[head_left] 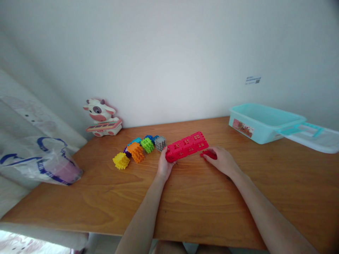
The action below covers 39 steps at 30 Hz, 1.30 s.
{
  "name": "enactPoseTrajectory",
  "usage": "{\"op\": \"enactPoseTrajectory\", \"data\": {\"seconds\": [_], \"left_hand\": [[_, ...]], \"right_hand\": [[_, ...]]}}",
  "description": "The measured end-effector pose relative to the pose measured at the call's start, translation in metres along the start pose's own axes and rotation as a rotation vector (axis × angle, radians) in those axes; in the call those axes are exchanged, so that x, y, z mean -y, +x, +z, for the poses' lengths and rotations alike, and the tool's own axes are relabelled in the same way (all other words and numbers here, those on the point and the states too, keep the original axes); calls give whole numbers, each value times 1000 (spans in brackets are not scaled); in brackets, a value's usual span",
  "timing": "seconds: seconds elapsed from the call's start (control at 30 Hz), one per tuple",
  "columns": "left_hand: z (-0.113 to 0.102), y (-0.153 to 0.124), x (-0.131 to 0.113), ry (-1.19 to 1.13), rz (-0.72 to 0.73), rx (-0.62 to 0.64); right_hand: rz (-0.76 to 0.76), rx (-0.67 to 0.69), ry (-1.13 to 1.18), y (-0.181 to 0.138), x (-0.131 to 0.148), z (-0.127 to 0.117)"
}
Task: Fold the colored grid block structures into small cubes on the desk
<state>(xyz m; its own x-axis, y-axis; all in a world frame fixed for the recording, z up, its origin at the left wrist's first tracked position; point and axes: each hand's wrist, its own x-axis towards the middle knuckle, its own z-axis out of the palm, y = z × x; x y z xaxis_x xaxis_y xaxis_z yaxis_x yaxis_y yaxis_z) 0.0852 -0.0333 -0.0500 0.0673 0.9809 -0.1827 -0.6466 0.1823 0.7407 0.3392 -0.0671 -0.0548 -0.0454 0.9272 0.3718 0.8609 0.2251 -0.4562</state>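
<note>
A long red block build [187, 145] made of three joined cubes lies on the wooden table [190, 197]. My left hand [164, 165] grips its left end with thumb and fingers closed round it. A small loose red piece [209, 154] sits just right of the build, and my right hand [222, 160] has its fingers closed on it. To the left of the build is a row of small cubes: grey [160, 143], green [147, 145], blue [149, 137], orange [136, 151], purple [126, 152] and yellow [121, 161].
A cow toy [102, 118] stands against the wall at the back left. A plastic bag [45, 164] lies at the table's left edge. A light blue bin [261, 123] and its lid [315, 135] sit at the back right.
</note>
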Motion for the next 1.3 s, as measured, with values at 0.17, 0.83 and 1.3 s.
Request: {"op": "enactPoseTrajectory", "data": {"seconds": [0.17, 0.83, 1.3], "left_hand": [[-1, 0, 0, 0, -2, -10], [2, -2, -3, 23, -41, -27], [1, 0, 1, 18, -16, -25]], "right_hand": [[133, -11, 165, 0, 5, -3], [199, 11, 449, 5, -8, -6], [283, 44, 594, 1, -14, 5]]}}
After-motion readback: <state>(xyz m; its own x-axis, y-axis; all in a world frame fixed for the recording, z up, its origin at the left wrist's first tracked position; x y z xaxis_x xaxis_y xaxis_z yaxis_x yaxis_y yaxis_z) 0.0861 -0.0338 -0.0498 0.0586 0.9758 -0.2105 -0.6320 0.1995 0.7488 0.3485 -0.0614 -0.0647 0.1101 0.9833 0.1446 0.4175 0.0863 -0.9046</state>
